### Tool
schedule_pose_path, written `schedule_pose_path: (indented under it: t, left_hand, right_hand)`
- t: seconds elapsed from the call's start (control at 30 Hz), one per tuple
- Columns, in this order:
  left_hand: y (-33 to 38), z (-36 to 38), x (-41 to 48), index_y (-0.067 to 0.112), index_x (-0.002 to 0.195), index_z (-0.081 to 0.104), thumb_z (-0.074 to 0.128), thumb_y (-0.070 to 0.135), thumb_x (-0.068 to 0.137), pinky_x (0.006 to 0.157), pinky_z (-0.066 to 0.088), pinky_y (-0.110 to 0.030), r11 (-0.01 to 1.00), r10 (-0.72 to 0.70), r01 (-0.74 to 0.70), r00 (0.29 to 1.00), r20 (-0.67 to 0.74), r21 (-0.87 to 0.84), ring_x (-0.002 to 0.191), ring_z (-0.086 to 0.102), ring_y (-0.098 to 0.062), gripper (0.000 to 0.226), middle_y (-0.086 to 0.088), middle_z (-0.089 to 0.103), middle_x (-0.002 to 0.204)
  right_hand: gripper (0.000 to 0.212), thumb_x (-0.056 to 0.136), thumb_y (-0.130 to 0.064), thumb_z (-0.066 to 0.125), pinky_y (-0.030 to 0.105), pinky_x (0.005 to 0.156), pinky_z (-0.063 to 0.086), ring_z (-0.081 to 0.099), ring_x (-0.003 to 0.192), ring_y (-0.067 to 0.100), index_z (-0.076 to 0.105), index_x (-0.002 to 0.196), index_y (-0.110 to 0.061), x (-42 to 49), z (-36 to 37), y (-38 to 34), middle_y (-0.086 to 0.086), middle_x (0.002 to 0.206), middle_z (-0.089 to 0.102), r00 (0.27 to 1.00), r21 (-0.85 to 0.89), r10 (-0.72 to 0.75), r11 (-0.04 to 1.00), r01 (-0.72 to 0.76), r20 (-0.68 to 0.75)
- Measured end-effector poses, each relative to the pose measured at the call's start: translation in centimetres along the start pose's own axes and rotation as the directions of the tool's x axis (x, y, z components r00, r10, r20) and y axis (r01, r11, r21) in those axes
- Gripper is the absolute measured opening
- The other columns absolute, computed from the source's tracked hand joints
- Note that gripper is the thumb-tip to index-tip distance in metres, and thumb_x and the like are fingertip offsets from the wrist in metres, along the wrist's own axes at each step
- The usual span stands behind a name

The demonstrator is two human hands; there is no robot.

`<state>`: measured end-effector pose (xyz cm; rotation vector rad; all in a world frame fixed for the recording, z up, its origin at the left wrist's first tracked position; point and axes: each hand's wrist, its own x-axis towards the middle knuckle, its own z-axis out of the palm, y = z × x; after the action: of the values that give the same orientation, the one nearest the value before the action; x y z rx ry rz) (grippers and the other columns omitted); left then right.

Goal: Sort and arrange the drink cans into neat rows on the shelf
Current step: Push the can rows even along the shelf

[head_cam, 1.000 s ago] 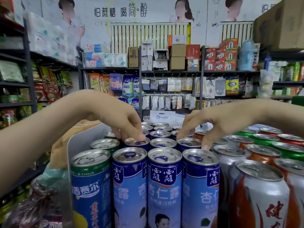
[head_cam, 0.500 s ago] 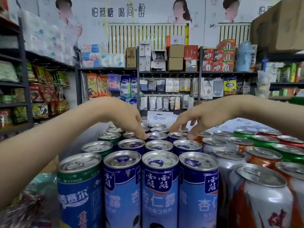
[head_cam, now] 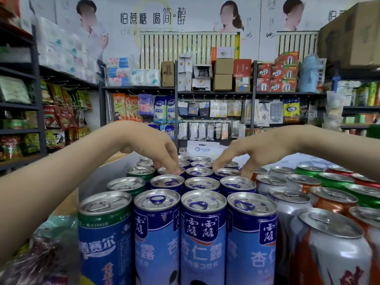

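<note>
Blue cans [head_cam: 203, 233] stand upright in three columns, centre of frame, running from the bottom edge back toward the middle. Rows are tight, sides touching. Just left of them is one column of green-rimmed cans [head_cam: 104, 229], also upright. To the right are silver-orange cans [head_cam: 333, 245], then green cans [head_cam: 335, 179] and red cans [head_cam: 368, 183] toward the right edge, all packed close. The surface under the cans is hidden.

Left hand [head_cam: 152, 145] comes in from the lower left, wrist arched, fingers bunched and pointing down. Its fingertips [head_cam: 174, 168] sit on the lid of a blue can in the left column, third row back. Cannot tell whether it pinches the rim or only touches it.

Right hand [head_cam: 255, 153] comes in from the right edge, fingers spread and loosely bent. The tips are down on lids in the right blue column, about the same row. Nothing is wrapped, touch only.

The hands are apart, with the middle column's lids showing between them.

Rest:
- Crumpled plastic bag [head_cam: 41, 254] at lower left, blurred.
- Back shelves [head_cam: 213, 92] across mid-frame, with small packets hanging below.
- Cardboard boxes [head_cam: 223, 75] on top of those shelves, tissue packs [head_cam: 121, 73] left of them.
- Snack bags [head_cam: 59, 112] on the rack at the left edge.
- Poster [head_cam: 152, 18] with Chinese text along the top wall.
- Large carton [head_cam: 353, 36] at upper right.
</note>
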<state>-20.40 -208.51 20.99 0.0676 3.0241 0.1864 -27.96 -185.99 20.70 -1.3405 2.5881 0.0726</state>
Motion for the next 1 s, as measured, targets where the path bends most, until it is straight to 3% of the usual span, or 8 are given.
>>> schedule_pose_path:
  t: [0.07,0.17,0.27,0.37,0.6,0.83,0.9,1.0]
  left_hand:
    - [-0.2,-0.1,-0.1,0.025,0.114,0.062,0.067,0.041,0.082,0.098,0.041,-0.033,1.000,0.015,-0.015,1.000,0.019,-0.023,0.097,0.062,-0.012,0.037,0.012,0.061,0.093]
    - [-0.1,-0.2,0.0,0.026,0.118,0.059,0.064,0.042,0.083,0.095,0.041,-0.028,1.000,0.013,-0.012,0.999,0.042,-0.027,0.098,0.060,-0.012,0.039,0.012,0.058,0.095]
    - [-0.3,-0.3,0.0,0.027,0.120,0.059,0.063,0.043,0.084,0.093,0.040,-0.027,1.000,0.013,-0.012,0.998,0.056,-0.027,0.100,0.059,-0.011,0.040,0.013,0.057,0.097]
    - [-0.4,-0.3,0.1,0.027,0.123,0.057,0.062,0.044,0.084,0.091,0.040,-0.026,1.000,0.015,-0.014,0.998,0.065,-0.015,0.100,0.058,-0.010,0.043,0.011,0.057,0.099]
    - [-0.5,-0.3,0.5,0.030,0.122,0.057,0.062,0.053,0.081,0.097,0.039,-0.030,0.998,0.016,-0.020,0.997,0.072,0.052,0.102,0.058,-0.010,0.048,0.000,0.062,0.114]
    - [-0.7,0.0,1.2,0.028,0.118,0.060,0.060,0.057,0.080,0.098,0.041,-0.034,0.997,0.040,-0.043,0.998,0.039,0.072,0.094,0.060,-0.007,0.048,0.003,0.064,0.105]
    - [-0.7,-0.2,1.3,0.028,0.117,0.059,0.059,0.059,0.079,0.098,0.041,-0.036,0.994,0.038,-0.043,0.998,0.059,0.097,0.094,0.060,-0.008,0.049,0.002,0.065,0.105]
    - [-0.7,-0.7,1.4,0.027,0.116,0.059,0.052,0.057,0.085,0.092,0.040,-0.031,0.992,0.043,-0.049,0.998,0.053,0.120,0.098,0.062,-0.010,0.044,0.002,0.065,0.106]
  right_hand:
    - [0.054,0.089,-0.012,0.063,0.012,0.096,0.029,0.037,0.124,-0.005,0.044,0.127,-0.046,0.0,-0.2,0.0,-0.022,0.136,0.044,1.000,0.018,0.008,1.000,-0.009,0.024]
    - [0.057,0.091,-0.014,0.061,0.013,0.097,0.032,0.041,0.116,-0.013,0.040,0.138,-0.040,-0.2,-0.9,-0.7,-0.018,0.137,0.048,0.996,0.026,0.041,0.999,-0.044,0.084]
    - [0.053,0.096,-0.012,0.051,0.017,0.099,0.036,0.047,0.119,-0.007,0.039,0.140,-0.038,0.1,-1.4,-1.2,-0.017,0.132,0.054,0.999,0.119,0.037,0.992,-0.039,0.018]
    - [0.043,0.098,-0.030,0.048,0.017,0.093,0.035,0.050,0.114,-0.001,0.041,0.140,-0.039,1.3,-0.7,-2.3,-0.017,0.127,0.056,0.998,0.089,0.048,0.995,-0.044,-0.044]
    - [0.039,0.098,-0.031,0.048,0.019,0.092,0.031,0.044,0.104,-0.011,0.045,0.136,-0.040,2.7,-0.3,-2.8,-0.022,0.122,0.045,1.000,0.067,0.022,0.998,-0.022,-0.002]
    - [0.037,0.093,-0.033,0.054,0.025,0.105,0.027,0.037,0.125,0.008,0.053,0.130,-0.031,2.7,-0.3,-2.7,-0.012,0.133,0.038,0.999,0.031,-0.040,0.999,0.041,-0.036]
    - [0.037,0.094,-0.034,0.052,0.021,0.104,0.027,0.037,0.126,0.003,0.054,0.131,-0.032,2.6,-0.4,-2.5,-0.016,0.134,0.040,0.999,0.054,-0.036,0.998,0.037,-0.036]
    - [0.034,0.098,-0.030,0.047,0.020,0.101,0.030,0.042,0.117,-0.007,0.052,0.130,-0.040,2.9,-1.1,-1.5,-0.021,0.127,0.046,0.989,0.114,-0.003,0.993,0.021,-0.150]
